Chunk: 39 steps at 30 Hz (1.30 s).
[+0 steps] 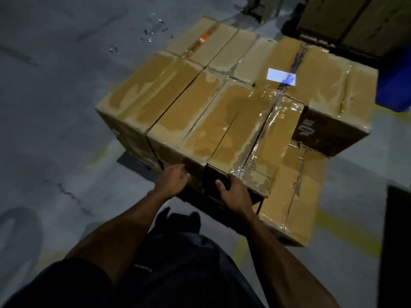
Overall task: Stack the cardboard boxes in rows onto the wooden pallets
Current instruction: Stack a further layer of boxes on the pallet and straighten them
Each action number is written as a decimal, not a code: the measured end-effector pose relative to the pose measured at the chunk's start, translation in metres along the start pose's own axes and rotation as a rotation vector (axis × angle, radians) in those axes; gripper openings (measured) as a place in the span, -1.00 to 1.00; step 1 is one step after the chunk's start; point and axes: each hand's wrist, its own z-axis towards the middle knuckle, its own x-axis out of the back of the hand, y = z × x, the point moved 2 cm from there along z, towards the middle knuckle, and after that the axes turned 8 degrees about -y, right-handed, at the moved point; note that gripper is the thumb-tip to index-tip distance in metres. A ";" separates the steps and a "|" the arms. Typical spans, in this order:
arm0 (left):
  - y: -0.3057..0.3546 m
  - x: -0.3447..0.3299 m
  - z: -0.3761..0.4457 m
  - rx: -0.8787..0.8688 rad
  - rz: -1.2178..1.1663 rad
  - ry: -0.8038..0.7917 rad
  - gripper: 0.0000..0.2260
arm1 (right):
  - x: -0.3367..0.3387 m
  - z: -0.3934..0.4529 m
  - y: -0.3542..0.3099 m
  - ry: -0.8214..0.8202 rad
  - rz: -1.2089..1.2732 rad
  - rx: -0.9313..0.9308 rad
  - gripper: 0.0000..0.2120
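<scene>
Several brown taped cardboard boxes form a stack (222, 103) in rows ahead of me; the pallet beneath is hidden. My left hand (172, 180) presses against the near face of a front-row box (184, 121), fingers relaxed. My right hand (232, 193) rests on the near lower edge of the neighbouring front box (242, 130), fingers wrapped at its dark side. A box with a white label (311, 85) sits at the right. One lower box (291, 201) sticks out at the near right.
Grey concrete floor with yellow line marks (347, 232) surrounds the stack. Small shiny debris (153, 34) lies on the floor far left. Another stack of boxes (360, 21) stands at the back right, beside something blue (393, 90).
</scene>
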 end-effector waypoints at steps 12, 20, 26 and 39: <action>-0.158 0.057 -0.034 0.339 -0.195 0.216 -0.52 | -0.071 0.081 -0.127 -0.231 -0.280 0.276 -0.36; -0.263 0.109 -0.042 0.568 -0.300 0.435 -0.54 | -0.159 0.154 -0.263 -0.411 -0.520 0.461 -0.43; -0.333 0.142 -0.088 0.750 -0.364 0.664 -0.42 | -0.242 0.181 -0.380 -0.617 -0.725 0.732 -0.29; -0.396 0.153 -0.176 1.377 -0.676 0.971 -0.37 | -0.431 0.161 -0.535 -0.965 -0.897 1.164 -0.33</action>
